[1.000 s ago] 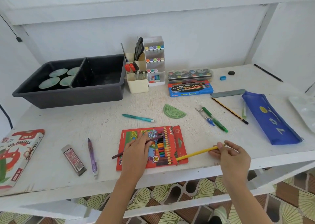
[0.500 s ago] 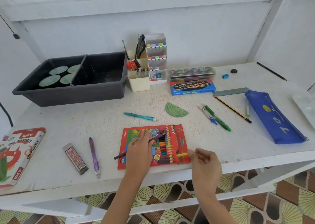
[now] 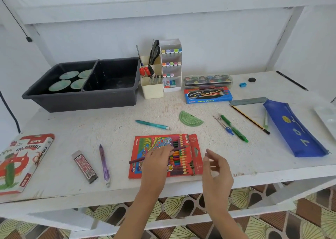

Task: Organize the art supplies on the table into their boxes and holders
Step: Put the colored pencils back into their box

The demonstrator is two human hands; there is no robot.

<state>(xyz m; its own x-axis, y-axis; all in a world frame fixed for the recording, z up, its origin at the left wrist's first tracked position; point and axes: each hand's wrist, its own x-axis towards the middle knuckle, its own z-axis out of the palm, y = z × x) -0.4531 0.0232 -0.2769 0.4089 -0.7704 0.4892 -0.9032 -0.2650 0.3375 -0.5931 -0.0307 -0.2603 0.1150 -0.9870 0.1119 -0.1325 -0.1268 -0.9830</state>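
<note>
Left grip [image 3: 156, 159] holds the purple pencil [image 3: 136, 160] across the box [image 3: 145, 144]; right grip [image 3: 216, 169] is loose, empty. I'd turn it parallel to the row, then slide it in flat.

table [image 3: 91, 129] — rough, matt painted wood

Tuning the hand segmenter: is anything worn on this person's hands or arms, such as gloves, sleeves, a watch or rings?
Nothing worn shows. The left hand and right hand are bare: no gloves, and no rings that I can make out. The left forearm and right forearm run bare to the frame's bottom edge, with no sleeves, watch, bands, cables or markings in view.
</note>
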